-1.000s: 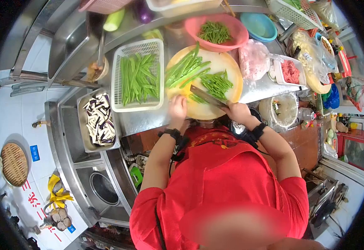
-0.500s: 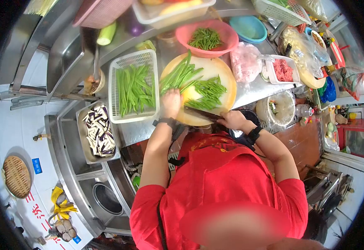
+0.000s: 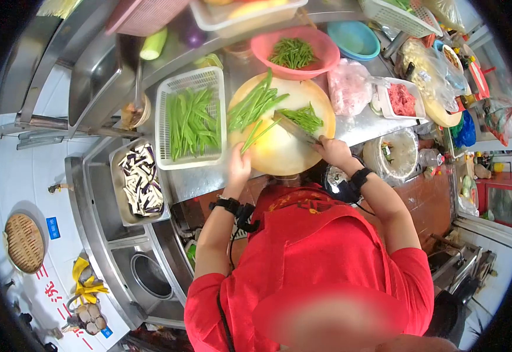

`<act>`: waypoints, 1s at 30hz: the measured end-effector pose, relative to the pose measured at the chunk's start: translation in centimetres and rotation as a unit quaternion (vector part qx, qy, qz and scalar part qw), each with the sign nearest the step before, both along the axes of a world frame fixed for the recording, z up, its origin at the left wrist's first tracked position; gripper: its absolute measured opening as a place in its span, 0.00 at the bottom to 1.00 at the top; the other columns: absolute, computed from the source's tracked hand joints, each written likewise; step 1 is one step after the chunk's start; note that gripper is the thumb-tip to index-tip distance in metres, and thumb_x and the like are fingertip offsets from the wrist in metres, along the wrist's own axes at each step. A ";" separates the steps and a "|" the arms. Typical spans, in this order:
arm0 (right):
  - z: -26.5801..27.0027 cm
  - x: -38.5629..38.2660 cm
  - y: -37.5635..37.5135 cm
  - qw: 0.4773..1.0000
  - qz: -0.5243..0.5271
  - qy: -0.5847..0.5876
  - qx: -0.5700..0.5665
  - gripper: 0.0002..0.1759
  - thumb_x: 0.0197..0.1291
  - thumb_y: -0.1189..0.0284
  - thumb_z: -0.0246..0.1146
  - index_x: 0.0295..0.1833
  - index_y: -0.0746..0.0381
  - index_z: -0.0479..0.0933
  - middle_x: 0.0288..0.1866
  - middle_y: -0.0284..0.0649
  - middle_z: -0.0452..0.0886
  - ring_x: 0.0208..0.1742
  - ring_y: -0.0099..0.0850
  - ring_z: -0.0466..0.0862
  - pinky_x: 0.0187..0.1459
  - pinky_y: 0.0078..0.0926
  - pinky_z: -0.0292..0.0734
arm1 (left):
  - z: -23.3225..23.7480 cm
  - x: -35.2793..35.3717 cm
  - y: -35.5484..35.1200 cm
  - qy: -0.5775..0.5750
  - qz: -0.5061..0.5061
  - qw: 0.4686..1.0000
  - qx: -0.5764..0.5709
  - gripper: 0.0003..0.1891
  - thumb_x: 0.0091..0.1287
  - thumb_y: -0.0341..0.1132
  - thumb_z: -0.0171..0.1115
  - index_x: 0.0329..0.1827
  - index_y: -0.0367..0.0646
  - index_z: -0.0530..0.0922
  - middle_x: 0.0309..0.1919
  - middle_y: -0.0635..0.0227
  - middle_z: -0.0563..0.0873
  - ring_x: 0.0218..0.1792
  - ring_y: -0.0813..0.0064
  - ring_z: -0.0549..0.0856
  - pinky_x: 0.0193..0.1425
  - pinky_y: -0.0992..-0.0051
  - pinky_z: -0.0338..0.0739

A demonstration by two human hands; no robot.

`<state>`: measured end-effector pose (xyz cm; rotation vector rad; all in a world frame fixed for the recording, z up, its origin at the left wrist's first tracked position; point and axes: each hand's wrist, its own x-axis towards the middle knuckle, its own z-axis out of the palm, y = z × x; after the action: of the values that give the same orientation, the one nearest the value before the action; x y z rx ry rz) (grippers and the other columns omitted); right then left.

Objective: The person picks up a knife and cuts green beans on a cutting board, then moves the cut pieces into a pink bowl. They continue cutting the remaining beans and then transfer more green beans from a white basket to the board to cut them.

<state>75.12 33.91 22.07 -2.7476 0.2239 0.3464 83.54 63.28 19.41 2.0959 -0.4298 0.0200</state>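
Observation:
My right hand (image 3: 334, 152) grips the handle of a kitchen knife (image 3: 293, 127). Its broad blade lies against a pile of cut green beans (image 3: 304, 118) on the right side of a round cutting board (image 3: 273, 155). Closed on a few long green beans (image 3: 260, 134), my left hand (image 3: 240, 164) is at the board's lower left edge. A bunch of uncut green beans (image 3: 254, 107) lies on the board's left part. Beside the board, a white basket (image 3: 161, 141) holds more long beans.
A pink bowl (image 3: 329, 56) with cut beans stands behind the board, near a blue basin (image 3: 355, 42). To the right are a bag of pink meat (image 3: 350, 88) and a tray of minced meat (image 3: 401, 100). Cut eggplant (image 3: 142, 183) fills a metal pan at left.
The knife has moved up and right, and the cut beans now sit in a tighter pile farther right. My left hand has drawn back slightly, holding a few beans apart from the bunch.

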 end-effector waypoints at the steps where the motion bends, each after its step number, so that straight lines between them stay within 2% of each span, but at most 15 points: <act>1: 0.0 0.1 -0.3 1.000 0.006 -0.004 0.001 0.21 0.61 0.53 0.53 0.40 0.62 0.74 0.28 0.52 0.81 0.30 0.49 0.82 0.33 0.46 0.77 | -0.2 -0.4 0.4 0.000 0.002 1.000 0.000 0.17 0.67 0.37 0.54 0.54 0.36 0.72 0.46 0.47 0.80 0.47 0.52 0.80 0.52 0.63 0.73; 4: 0.0 0.0 0.0 0.999 0.035 -0.020 0.013 0.21 0.60 0.52 0.54 0.40 0.62 0.74 0.26 0.51 0.81 0.30 0.50 0.82 0.34 0.46 0.77 | -2.0 -1.4 1.8 0.029 0.048 0.998 -0.030 0.17 0.67 0.36 0.54 0.55 0.36 0.71 0.45 0.48 0.80 0.47 0.54 0.80 0.52 0.63 0.72; 7: -0.2 0.0 1.8 0.992 0.108 0.003 0.071 0.22 0.60 0.52 0.53 0.41 0.61 0.74 0.33 0.54 0.81 0.36 0.50 0.82 0.38 0.46 0.76 | -2.9 -1.6 2.5 -0.017 0.042 0.998 -0.034 0.17 0.66 0.36 0.54 0.55 0.36 0.71 0.43 0.47 0.80 0.46 0.51 0.79 0.52 0.62 0.73; 9: -0.6 0.1 2.5 0.994 0.095 0.024 0.056 0.22 0.60 0.52 0.53 0.42 0.61 0.74 0.34 0.54 0.81 0.37 0.50 0.82 0.39 0.46 0.76 | -1.3 -2.0 2.1 -0.013 0.001 0.998 0.066 0.15 0.65 0.34 0.55 0.53 0.37 0.72 0.43 0.49 0.81 0.45 0.49 0.79 0.51 0.61 0.73; 10: -0.8 0.2 2.7 0.995 0.081 0.046 0.040 0.21 0.60 0.52 0.53 0.42 0.61 0.74 0.36 0.55 0.81 0.39 0.50 0.81 0.41 0.46 0.76 | -0.7 -1.9 1.7 -0.013 0.002 0.998 0.067 0.15 0.65 0.34 0.55 0.53 0.37 0.72 0.43 0.49 0.81 0.45 0.49 0.79 0.51 0.61 0.73; 12: -0.2 0.2 2.0 0.996 0.057 0.024 0.058 0.21 0.61 0.53 0.53 0.43 0.61 0.74 0.33 0.54 0.81 0.37 0.50 0.82 0.39 0.46 0.76 | 0.0 -1.2 0.9 -0.111 -0.080 0.982 0.128 0.15 0.62 0.32 0.56 0.51 0.40 0.73 0.41 0.52 0.81 0.42 0.49 0.79 0.49 0.60 0.73; 13: -0.4 0.3 1.2 0.999 0.029 0.022 0.034 0.21 0.61 0.53 0.53 0.42 0.61 0.74 0.32 0.53 0.81 0.36 0.50 0.82 0.38 0.46 0.77 | -1.1 -0.6 0.8 -0.120 -0.107 0.973 0.168 0.14 0.60 0.31 0.57 0.49 0.41 0.74 0.42 0.56 0.81 0.43 0.53 0.79 0.49 0.61 0.73; 14: -0.4 0.3 0.4 1.000 0.001 0.020 0.009 0.21 0.61 0.53 0.53 0.42 0.61 0.74 0.31 0.52 0.81 0.35 0.50 0.82 0.37 0.46 0.77 | -1.4 0.0 0.6 -0.118 -0.106 0.973 0.167 0.14 0.60 0.31 0.57 0.49 0.41 0.74 0.42 0.56 0.81 0.43 0.53 0.79 0.49 0.61 0.73; 16: -0.4 -0.2 -0.5 1.000 0.015 -0.003 -0.017 0.20 0.62 0.54 0.53 0.40 0.61 0.74 0.28 0.51 0.81 0.31 0.49 0.83 0.34 0.46 0.77 | -1.9 0.9 0.3 -0.139 -0.168 0.951 0.218 0.14 0.60 0.32 0.57 0.48 0.42 0.75 0.44 0.58 0.79 0.45 0.55 0.77 0.50 0.61 0.72; 22: -0.9 -1.2 -0.3 0.999 0.010 -0.003 -0.035 0.18 0.61 0.56 0.53 0.38 0.61 0.74 0.26 0.50 0.81 0.28 0.48 0.83 0.31 0.45 0.77 | -1.7 1.4 -0.6 -0.165 -0.152 0.944 0.243 0.14 0.60 0.38 0.60 0.49 0.48 0.76 0.43 0.64 0.78 0.45 0.59 0.77 0.49 0.63 0.71; 26: -0.8 -1.6 -0.1 0.998 0.038 -0.027 -0.051 0.17 0.62 0.57 0.53 0.38 0.62 0.72 0.24 0.49 0.80 0.28 0.47 0.83 0.30 0.45 0.77 | -2.2 1.1 -1.7 -0.179 -0.148 0.951 0.206 0.13 0.59 0.37 0.61 0.47 0.50 0.77 0.41 0.66 0.78 0.44 0.61 0.78 0.47 0.64 0.72; 28: -0.4 -1.9 0.2 0.997 0.043 -0.019 -0.059 0.17 0.62 0.57 0.53 0.38 0.62 0.72 0.24 0.49 0.80 0.27 0.46 0.83 0.30 0.45 0.76 | -1.9 1.0 -2.3 -0.217 -0.170 0.942 0.194 0.12 0.57 0.34 0.62 0.45 0.49 0.79 0.38 0.65 0.78 0.38 0.61 0.79 0.41 0.65 0.75; 30: 0.5 -2.3 0.5 0.998 0.042 -0.027 -0.040 0.17 0.62 0.57 0.53 0.38 0.62 0.72 0.23 0.49 0.80 0.27 0.46 0.83 0.30 0.45 0.76 | -2.1 0.8 -2.6 -0.219 -0.159 0.943 0.191 0.11 0.57 0.34 0.63 0.44 0.50 0.79 0.37 0.65 0.78 0.39 0.62 0.79 0.41 0.65 0.75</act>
<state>72.82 34.45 22.58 -2.8464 0.1100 0.2901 84.32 60.68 17.32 2.3742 -1.1151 0.2335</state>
